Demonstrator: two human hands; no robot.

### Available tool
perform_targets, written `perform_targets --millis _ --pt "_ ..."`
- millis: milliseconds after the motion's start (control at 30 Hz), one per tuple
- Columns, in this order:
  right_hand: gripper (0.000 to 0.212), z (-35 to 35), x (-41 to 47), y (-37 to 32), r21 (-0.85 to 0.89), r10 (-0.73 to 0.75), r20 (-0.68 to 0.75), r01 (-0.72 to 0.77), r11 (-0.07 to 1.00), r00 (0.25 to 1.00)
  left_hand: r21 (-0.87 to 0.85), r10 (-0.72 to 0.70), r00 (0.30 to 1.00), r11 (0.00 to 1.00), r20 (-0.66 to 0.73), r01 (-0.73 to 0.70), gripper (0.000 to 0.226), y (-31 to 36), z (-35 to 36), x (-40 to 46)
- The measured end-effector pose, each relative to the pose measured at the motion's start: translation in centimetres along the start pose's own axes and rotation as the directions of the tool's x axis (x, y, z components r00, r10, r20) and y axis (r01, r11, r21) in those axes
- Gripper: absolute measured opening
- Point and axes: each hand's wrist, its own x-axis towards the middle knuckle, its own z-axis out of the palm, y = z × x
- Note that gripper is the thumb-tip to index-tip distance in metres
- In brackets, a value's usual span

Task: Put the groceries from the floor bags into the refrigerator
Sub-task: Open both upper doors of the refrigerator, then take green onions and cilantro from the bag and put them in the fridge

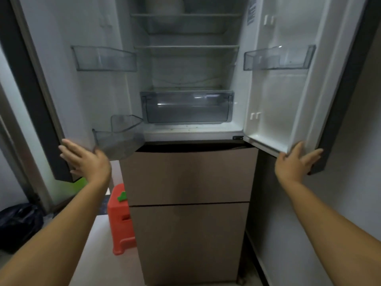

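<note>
Two bare forearms come up from the bottom corners of the view, and no sleeve, cuff or glove shows on either one as far as the lower edge. The left hand [86, 159] has no ring, watch or band on the wrist or on the fingers that show. The right hand [296, 162] is likewise unadorned, its wrist plain. The fingernails are too blurred to tell much about. Nothing more of the person's clothing enters the picture.
</note>
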Motion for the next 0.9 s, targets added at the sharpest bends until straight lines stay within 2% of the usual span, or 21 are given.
perform_targets --millis 167,300,467,533,567,633,700,800,900 --pt "0.059 -1.6 1.3 0.9 -0.085 0.012 0.066 -0.006 0.996 0.998 0.013 -0.002 1.0 1.0 0.004 0.002 0.074 -0.5 -0.6 1.1" --pt "0.059 -3.0 2.2 1.3 -0.079 0.014 0.13 -0.004 0.997 0.991 0.047 -0.002 0.999 0.999 0.04 0.0 0.073 -0.1 -1.6 1.3" --pt "0.062 -4.1 2.5 1.4 -0.115 0.025 0.195 -0.003 0.993 0.98 0.123 -0.085 0.989 0.99 0.122 0.07 0.071 1.2 -3.3 1.3" --pt "0.062 -4.3 1.9 0.4 -0.126 0.045 0.185 -0.021 0.992 0.982 0.14 -0.124 0.988 0.984 0.095 0.11 0.072 2.0 -3.7 0.6" --pt "0.063 -4.4 1.4 -0.5 -0.123 0.057 0.17 -0.036 0.992 0.984 0.169 -0.096 0.993 0.982 0.063 0.084 0.073 2.4 -3.8 0.0" --pt "0.067 -4.1 0.1 -3.4 -0.123 0.011 0.169 0.01 0.992 0.986 0.23 0.102 0.993 0.967 0.051 -0.111 0.075 3.4 -3.6 -1.7" --pt "0.068 -3.8 -1.5 -6.8 -0.133 -0.186 0.209 0.216 0.967 0.96 0.219 0.31 0.943 0.919 0.117 -0.329 0.074 5.2 -3.1 -3.4" --pt "0.059 -3.4 -4.2 -11.7 -0.111 -0.498 0.25 0.536 0.837 0.83 0.14 0.488 0.846 0.842 0.214 -0.521 0.064 8.2 -2.4 -5.1" --pt "0.053 -2.7 -6.6 -14.6 -0.114 -0.656 0.278 0.702 0.703 0.702 0.076 0.618 0.73 0.746 0.292 -0.662 0.054 9.6 -2.0 -6.1"
